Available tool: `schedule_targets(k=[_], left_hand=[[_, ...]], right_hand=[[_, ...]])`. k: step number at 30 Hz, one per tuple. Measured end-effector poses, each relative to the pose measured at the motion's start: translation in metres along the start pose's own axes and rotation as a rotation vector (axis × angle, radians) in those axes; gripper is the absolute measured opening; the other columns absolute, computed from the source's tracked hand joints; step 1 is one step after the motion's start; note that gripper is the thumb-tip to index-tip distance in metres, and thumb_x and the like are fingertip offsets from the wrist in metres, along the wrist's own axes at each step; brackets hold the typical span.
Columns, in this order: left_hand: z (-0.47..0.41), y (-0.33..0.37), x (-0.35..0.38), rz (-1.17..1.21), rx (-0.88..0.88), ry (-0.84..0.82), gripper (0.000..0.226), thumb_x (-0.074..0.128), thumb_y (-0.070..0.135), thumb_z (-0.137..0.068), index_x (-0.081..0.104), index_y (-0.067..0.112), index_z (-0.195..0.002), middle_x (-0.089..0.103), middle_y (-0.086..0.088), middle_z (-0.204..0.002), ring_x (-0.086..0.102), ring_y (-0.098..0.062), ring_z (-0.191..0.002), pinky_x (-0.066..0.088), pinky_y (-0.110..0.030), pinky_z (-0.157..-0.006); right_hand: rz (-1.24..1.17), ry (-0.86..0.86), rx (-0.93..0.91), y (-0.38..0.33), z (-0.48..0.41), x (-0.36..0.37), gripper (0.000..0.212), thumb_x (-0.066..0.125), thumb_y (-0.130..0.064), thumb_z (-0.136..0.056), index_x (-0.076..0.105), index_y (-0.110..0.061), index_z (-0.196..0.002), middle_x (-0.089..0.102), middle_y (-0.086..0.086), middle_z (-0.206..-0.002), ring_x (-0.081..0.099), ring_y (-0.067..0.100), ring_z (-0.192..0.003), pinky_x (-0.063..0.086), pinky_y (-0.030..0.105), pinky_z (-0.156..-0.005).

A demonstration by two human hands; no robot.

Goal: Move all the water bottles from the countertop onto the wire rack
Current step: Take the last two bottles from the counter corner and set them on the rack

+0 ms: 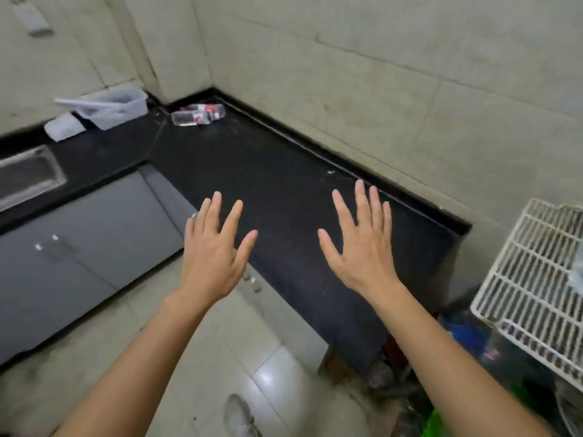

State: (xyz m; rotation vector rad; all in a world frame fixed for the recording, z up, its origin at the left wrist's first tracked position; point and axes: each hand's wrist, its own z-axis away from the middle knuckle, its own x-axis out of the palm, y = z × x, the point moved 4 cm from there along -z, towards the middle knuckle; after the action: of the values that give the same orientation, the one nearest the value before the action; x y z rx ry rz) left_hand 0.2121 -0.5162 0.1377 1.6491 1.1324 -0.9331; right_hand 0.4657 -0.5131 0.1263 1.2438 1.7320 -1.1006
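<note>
both hands empty: left hand (212,260) and right hand (362,247) hover palm-down over countertop (284,184), fingers spread; two water bottles (198,114) lie on sides in countertop's far corner, touching; clear plastic, likely light, thin-walled, prone to roll, best gripped mid-body; wire rack (533,279) off countertop's right end, cut by frame edge; fill level unclear

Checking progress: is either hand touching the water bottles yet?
Apart. Head view: both hands spread open, far from the bottles in the corner.
</note>
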Motion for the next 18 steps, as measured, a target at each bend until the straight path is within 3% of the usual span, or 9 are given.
schedule_targets(k=[5,10,18], left_hand=[[-0.056,-0.126,-0.014,-0.159,-0.038,-0.034,0.067,0.022,0.060,-0.103,0.022,0.022,-0.159,0.005,-0.016,-0.168,0.004,-0.034,-0.155,0.016,-0.061,-0.121],[-0.127,-0.224,-0.048,-0.232,-0.033,-0.013,0.072,0.023,0.060,-0.099,0.028,0.017,-0.157,0.013,-0.022,-0.165,0.013,-0.040,-0.153,0.024,-0.067,-0.116],[-0.247,-0.314,-0.044,-0.192,-0.050,-0.011,0.073,0.023,0.061,-0.099,0.024,0.019,-0.158,0.012,-0.019,-0.166,0.012,-0.037,-0.154,0.020,-0.063,-0.118]], right_hand=[[0.008,0.004,-0.075,-0.098,-0.107,0.060,0.072,0.041,-0.056,-0.100,0.023,-0.021,-0.161,0.003,0.017,-0.169,-0.001,0.036,-0.157,0.003,0.056,-0.125],[-0.052,-0.003,-0.139,-0.189,-0.204,0.110,0.073,0.041,-0.057,-0.100,0.021,-0.021,-0.161,0.002,0.016,-0.170,-0.003,0.034,-0.157,0.002,0.054,-0.126],[-0.059,-0.012,-0.177,-0.231,-0.316,0.182,0.074,0.043,-0.058,-0.100,0.022,-0.022,-0.161,0.003,0.016,-0.169,-0.002,0.034,-0.157,0.003,0.055,-0.126]])
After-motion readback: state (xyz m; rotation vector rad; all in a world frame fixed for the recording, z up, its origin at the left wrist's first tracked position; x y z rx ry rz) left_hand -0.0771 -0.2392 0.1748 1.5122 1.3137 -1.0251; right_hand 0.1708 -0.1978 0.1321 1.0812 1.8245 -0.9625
